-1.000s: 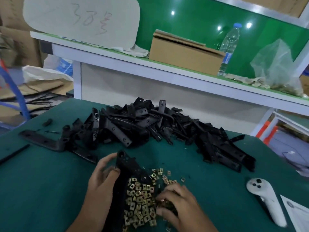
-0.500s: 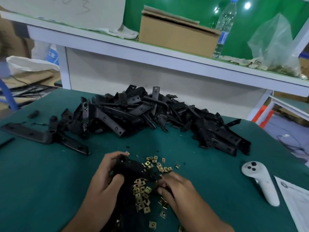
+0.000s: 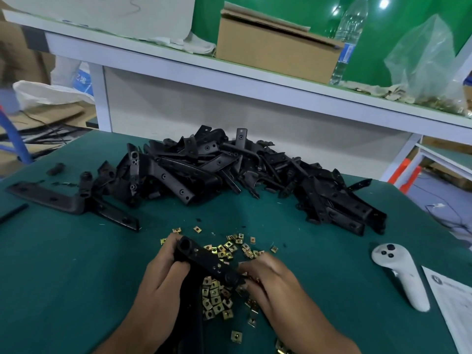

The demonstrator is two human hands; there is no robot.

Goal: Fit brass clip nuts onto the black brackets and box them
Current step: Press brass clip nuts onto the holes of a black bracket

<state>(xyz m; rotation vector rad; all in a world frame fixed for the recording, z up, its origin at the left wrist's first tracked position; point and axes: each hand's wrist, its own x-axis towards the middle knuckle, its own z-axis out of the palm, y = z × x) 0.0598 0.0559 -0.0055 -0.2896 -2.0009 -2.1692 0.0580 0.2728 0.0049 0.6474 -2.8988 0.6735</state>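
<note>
A: How far along is the work judged to be?

B: Early. At nine o'clock a black bracket (image 3: 204, 261) is gripped by the left hand (image 3: 163, 274); at its lower end something small is pinched by the right hand (image 3: 270, 279), though what cannot be told.

A: And what is left?

B: Loose brass clip nuts (image 3: 217, 300) are scattered on the surface (image 3: 63, 277); the bracket pile (image 3: 229, 175) at twelve o'clock looks unfitted. Nothing is seen boxed; the cardboard box (image 3: 275, 49) is kept on the shelf.
</note>
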